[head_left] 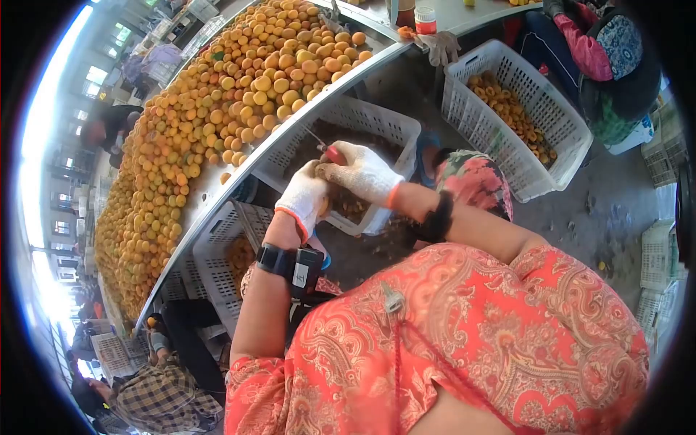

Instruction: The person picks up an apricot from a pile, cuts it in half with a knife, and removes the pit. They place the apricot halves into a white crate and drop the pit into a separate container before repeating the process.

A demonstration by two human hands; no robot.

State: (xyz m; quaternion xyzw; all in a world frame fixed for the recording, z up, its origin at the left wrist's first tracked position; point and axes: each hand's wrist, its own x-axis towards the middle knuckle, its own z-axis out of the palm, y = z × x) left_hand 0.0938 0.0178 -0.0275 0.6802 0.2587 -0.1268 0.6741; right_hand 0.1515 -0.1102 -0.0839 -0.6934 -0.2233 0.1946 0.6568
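Note:
Both my hands wear white gloves with orange cuffs and meet above a white crate (406, 134) with dark bits in it. My right hand (360, 174) is closed round a small knife (334, 154) with a red handle, its thin blade pointing up and left. Close against it, my left hand (301, 194) has its fingers bent together; whatever they hold is hidden. Beyond the hands, a large heap of orange apricots (254, 80) covers a metal-edged table (210, 181).
At right stands a white crate (536, 83) of cut apricots (507, 116). Another crate (217, 254) sits under the table at left. Co-workers sit at upper right (594, 51) and lower left (163, 391). A glove (438, 47) and a red-lidded jar (425, 20) lie near the table's edge.

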